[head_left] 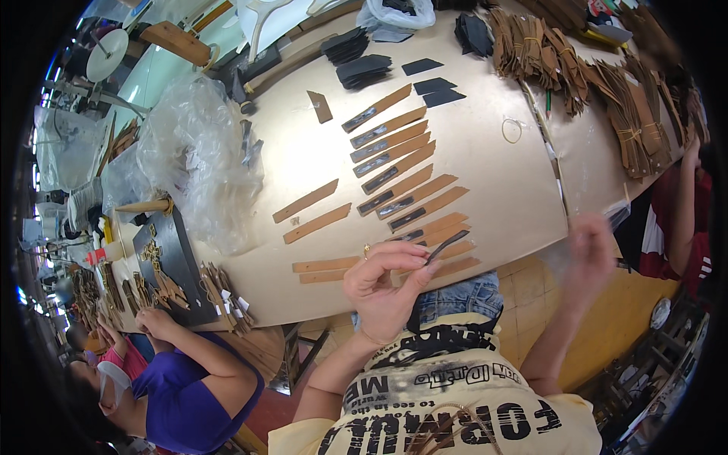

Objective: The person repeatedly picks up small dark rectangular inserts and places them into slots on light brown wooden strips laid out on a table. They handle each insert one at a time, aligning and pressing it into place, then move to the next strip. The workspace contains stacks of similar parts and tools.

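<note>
My left hand is raised over the table's near edge, thumb and fingertips pinching a narrow black strip. Off to the right, beyond the table edge, my right hand is smeared by motion; whether it holds anything is unclear. Beneath and beyond my left hand, several tan leather-like strips lie in a slanting row, such as one strip. Dark pieces sit on their left ends, some shiny. My left hand partly hides the nearest strips. Plain tan strips lie farther left.
Stacks of black pieces stand at the back of the table. Bundled brown strips line the far right. Crumpled clear plastic and an awl-like wooden tool are on the left. A person in purple works at lower left; another person's arm is at right.
</note>
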Demonstrator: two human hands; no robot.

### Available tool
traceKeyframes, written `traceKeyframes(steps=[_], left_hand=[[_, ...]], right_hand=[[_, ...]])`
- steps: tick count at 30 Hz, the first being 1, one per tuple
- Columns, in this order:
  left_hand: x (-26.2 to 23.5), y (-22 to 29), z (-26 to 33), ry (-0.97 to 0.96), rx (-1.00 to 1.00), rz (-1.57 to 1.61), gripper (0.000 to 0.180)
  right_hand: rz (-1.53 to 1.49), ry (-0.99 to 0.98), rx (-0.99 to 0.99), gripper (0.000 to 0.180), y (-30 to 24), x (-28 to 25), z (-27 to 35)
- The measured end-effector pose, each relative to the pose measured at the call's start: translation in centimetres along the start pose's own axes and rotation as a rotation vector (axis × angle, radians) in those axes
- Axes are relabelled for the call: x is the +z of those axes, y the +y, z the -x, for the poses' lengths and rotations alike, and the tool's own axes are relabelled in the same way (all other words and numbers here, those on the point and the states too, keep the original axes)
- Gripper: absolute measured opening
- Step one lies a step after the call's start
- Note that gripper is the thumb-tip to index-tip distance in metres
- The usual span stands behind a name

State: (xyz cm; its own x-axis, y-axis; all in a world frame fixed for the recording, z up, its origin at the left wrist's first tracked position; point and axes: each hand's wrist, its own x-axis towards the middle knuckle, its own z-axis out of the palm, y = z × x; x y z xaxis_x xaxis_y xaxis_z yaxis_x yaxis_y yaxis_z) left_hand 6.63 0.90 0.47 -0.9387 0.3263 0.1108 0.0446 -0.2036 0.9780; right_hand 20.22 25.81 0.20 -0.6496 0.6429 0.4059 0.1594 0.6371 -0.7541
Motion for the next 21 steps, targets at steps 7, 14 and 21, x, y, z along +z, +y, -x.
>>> traceKeyframes(steps=[7,14,21], left_hand=[[-2.5,1.3,0.5,0.031,0.107,-0.275,0.018],[-3.5,1.6,-0.5,0.007,0.084,-0.326,0.016],[-3.6,1.5,-1.2,0.012,0.011,-0.342,0.017]], right_hand=[[-0.160,-0.512,-0.311,0.014,-12.4,9.3,-0.1],[-0.050,-0.534,-0.403,0.018,-12.8,11.1,-0.6],[-0.011,-0.569,-0.398,0.016,-12.5,12.2,-0.8]])
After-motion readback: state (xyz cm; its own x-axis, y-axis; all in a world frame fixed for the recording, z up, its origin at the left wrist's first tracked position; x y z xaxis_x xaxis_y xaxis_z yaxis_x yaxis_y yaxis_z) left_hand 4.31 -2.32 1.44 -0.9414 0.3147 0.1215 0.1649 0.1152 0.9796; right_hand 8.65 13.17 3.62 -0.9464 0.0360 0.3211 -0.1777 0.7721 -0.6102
